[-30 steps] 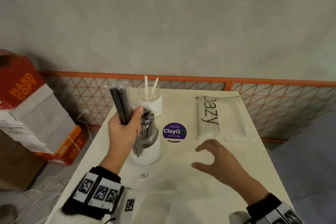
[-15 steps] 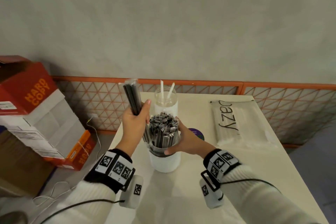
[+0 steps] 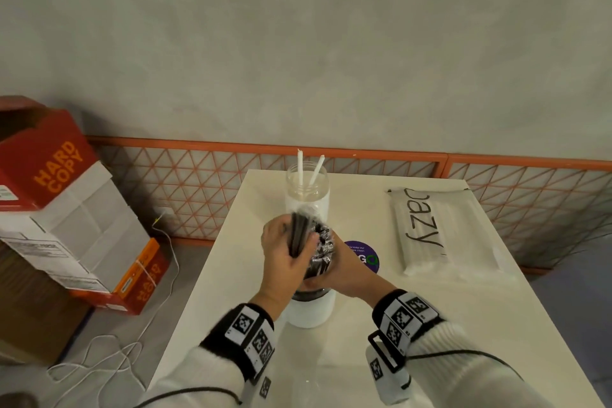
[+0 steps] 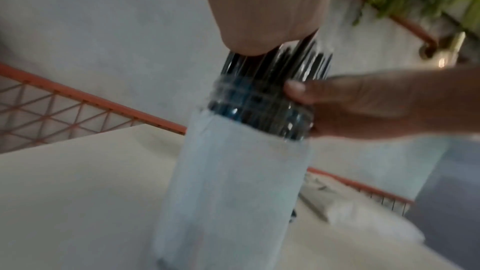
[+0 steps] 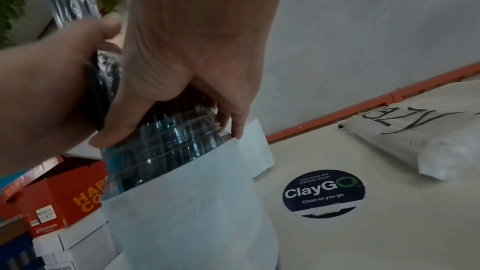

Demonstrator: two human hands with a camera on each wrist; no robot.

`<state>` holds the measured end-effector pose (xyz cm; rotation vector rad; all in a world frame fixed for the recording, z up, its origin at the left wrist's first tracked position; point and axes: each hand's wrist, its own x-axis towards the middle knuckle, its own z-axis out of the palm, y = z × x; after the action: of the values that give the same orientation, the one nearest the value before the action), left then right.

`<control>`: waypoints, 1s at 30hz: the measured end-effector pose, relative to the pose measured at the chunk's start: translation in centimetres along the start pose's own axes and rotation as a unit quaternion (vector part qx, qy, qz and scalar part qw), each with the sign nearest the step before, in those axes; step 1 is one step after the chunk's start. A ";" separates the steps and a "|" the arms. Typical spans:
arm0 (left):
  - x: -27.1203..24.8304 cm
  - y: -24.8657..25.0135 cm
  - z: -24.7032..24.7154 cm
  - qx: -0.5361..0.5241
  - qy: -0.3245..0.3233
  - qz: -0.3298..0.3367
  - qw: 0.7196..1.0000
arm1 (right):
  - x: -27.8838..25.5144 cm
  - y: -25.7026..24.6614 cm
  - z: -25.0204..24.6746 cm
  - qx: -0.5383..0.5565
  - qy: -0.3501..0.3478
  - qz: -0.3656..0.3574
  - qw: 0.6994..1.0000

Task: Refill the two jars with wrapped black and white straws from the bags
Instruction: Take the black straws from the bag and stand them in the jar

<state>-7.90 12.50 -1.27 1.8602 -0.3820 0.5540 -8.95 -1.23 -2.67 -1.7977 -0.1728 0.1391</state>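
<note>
The near jar, clear at the neck and wrapped in white below, stands near the table's left edge, packed with black straws. My left hand grips a bundle of wrapped black straws, its lower end down among those in the jar mouth. My right hand curls round the jar's neck from the right; its fingers show on the neck. In the right wrist view the right hand wraps the jar. Behind stands a second jar with two white straws.
A bag of white straws lies at the table's right rear. A round ClayGo sticker is just right of the near jar. Red and white paper boxes and a cable sit on the floor left. An orange mesh railing runs behind.
My right hand came in from the table and took the near jar's neck. My left hand has lowered the black straw bundle from beside the jar into its mouth.
</note>
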 end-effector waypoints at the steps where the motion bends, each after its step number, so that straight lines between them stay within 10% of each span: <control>1: -0.5 -0.9 0.1 0.054 -0.016 0.044 0.997 | 0.0 0.0 0.1 -0.001 0.000 -0.003 1.000; 8: -0.2 -0.3 -1.4 0.051 0.022 0.088 0.995 | -0.2 -0.1 -0.2 -0.029 0.001 -0.007 1.000; 14: 4.2 3.9 -0.3 0.189 -0.128 0.250 0.941 | 0.1 -0.1 -0.5 -0.040 -0.015 0.011 0.999; 30: 0.5 -0.8 -0.3 0.288 -0.163 0.144 0.933 | 0.7 1.2 -0.4 -0.077 -0.024 -0.012 0.997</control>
<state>-7.17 13.09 -1.54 2.4972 -0.7887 0.5940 -8.15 -1.72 -3.80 -1.9457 -0.2446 0.1567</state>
